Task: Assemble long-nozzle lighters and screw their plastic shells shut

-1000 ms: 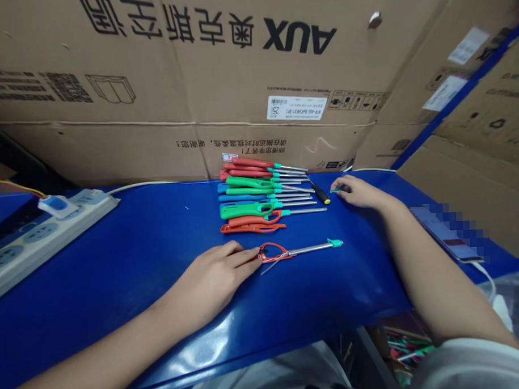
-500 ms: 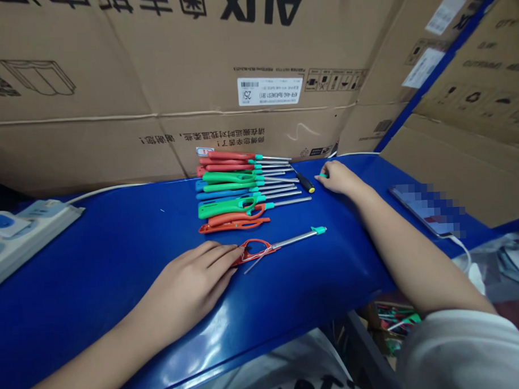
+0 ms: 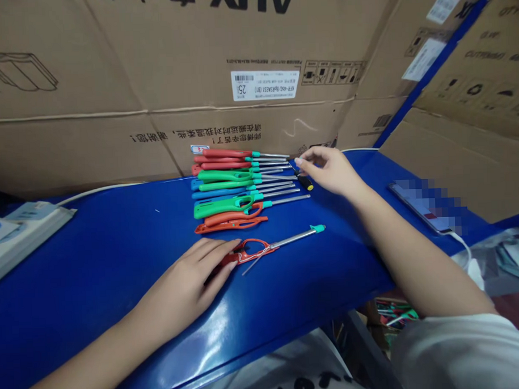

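My left hand (image 3: 189,274) rests on the blue table with its fingers and thumb around the handle end of an orange gas lighter (image 3: 255,250). This lighter's body looks opened up, with a thin wire and a thin rod showing, and a teal piece (image 3: 317,229) sits at the tip of its metal tube. Over a small screwdriver (image 3: 305,181) with a black and yellow handle hovers my right hand (image 3: 333,170), its fingers loosely curved and apart from the thumb. Whether it touches the screwdriver is unclear. An orange half shell (image 3: 230,224) lies beyond the held lighter.
Several red, green, blue and orange lighters (image 3: 225,187) lie in a row at the back, against a cardboard wall (image 3: 187,66). A power strip (image 3: 31,236) stands on the left. A phone (image 3: 417,209) with a white cable lies on the right. Below the table edge is a box of lighter parts (image 3: 393,314).
My right hand has moved left to above the screwdriver. The small teal piece seen at its fingertips no longer shows. My left hand stays on the orange lighter.
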The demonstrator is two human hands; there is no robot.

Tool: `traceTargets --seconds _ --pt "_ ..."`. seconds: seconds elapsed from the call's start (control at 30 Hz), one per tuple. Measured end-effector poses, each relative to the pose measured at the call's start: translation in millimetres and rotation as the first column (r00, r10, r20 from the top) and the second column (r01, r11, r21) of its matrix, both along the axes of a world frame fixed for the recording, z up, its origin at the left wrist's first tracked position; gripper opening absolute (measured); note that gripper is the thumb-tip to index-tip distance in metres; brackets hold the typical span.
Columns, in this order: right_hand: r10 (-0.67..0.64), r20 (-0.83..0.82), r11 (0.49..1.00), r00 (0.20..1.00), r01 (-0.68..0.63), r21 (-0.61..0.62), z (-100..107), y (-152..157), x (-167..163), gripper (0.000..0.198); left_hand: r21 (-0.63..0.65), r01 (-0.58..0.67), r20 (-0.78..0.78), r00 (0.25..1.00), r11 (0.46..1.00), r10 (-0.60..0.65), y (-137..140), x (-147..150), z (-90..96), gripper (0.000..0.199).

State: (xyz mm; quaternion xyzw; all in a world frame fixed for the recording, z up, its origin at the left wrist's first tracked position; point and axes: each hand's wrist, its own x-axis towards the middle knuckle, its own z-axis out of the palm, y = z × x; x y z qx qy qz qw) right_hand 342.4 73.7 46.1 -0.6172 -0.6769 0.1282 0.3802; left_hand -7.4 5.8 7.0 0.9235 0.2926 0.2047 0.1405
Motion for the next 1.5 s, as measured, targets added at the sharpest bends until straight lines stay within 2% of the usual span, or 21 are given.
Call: traceTargets --seconds 0.07,0.13,0.2,0.23,0.27,0.37,0.43,0.5,0.57,0.83,1.03,1.37,1.5 --pt "0.173 -0.122 0.975 0.977 -0.187 -0.118 5 -15 -19 0.032 -0.009 -0.018 0.008 1.0 1.0 0.018 0 1 -0.4 0.037" --pt "0.34 -0.126 0.899 0.932 -0.361 -0.247 6 -29 -34 0.033 -0.023 -0.03 0.008 1.0 0.999 0.03 0 2 0.0 0.035" --pt "0.515 -0.056 0.795 0.855 -0.501 -0.343 6 -40 -45 0.024 -0.044 -0.035 0.003 0.999 0.998 0.035 0 2 0.6 0.034" --pt "0.591 0.024 0.756 0.807 -0.543 -0.366 4 -43 -49 0.018 -0.053 -0.034 0.003 0.999 0.998 0.034 0 2 0.8 0.033" --pt "0.639 0.127 0.739 0.759 -0.56 -0.375 3 -45 -52 0.013 -0.063 -0.033 0.002 0.999 0.997 0.033 0 2 0.8 0.033" --pt "0.646 0.394 0.763 0.654 -0.535 -0.363 -1 -45 -55 0.014 -0.093 -0.031 0.002 1.0 0.995 0.032 0 2 0.6 0.032" --pt "0.666 0.401 0.746 0.629 -0.568 -0.348 -3 -44 -54 0.017 -0.111 -0.034 0.006 0.999 0.993 0.035 -1 2 0.6 0.03" --pt "0.72 0.348 0.693 0.601 -0.645 -0.321 -3 -44 -55 0.019 -0.127 -0.037 0.016 0.999 0.991 0.04 -2 3 1.1 0.029" --pt "0.746 0.321 0.665 0.584 -0.686 -0.296 -3 -47 -57 0.021 -0.144 -0.042 0.024 0.999 0.989 0.045 -3 4 1.9 0.028" --pt "0.722 0.372 0.685 0.583 -0.676 -0.272 -12 -59 -74 0.019 -0.193 -0.047 0.043 0.998 0.98 0.056 -4 5 3.8 0.019" --pt "0.746 0.335 0.658 0.575 -0.712 -0.244 -24 -59 -78 0.021 -0.232 -0.057 0.058 0.996 0.971 0.072 -5 5 3.8 0.02" --pt "0.718 0.331 0.682 0.612 -0.714 -0.16 -31 -62 -88 0.015 -0.306 -0.09 0.073 0.99 0.948 0.117 -4 7 4.6 0.019" --pt "0.744 0.31 0.658 0.592 -0.73 -0.183 -31 -62 -87 0.014 -0.29 -0.078 0.079 0.991 0.954 0.105 -5 7 3.7 0.018"
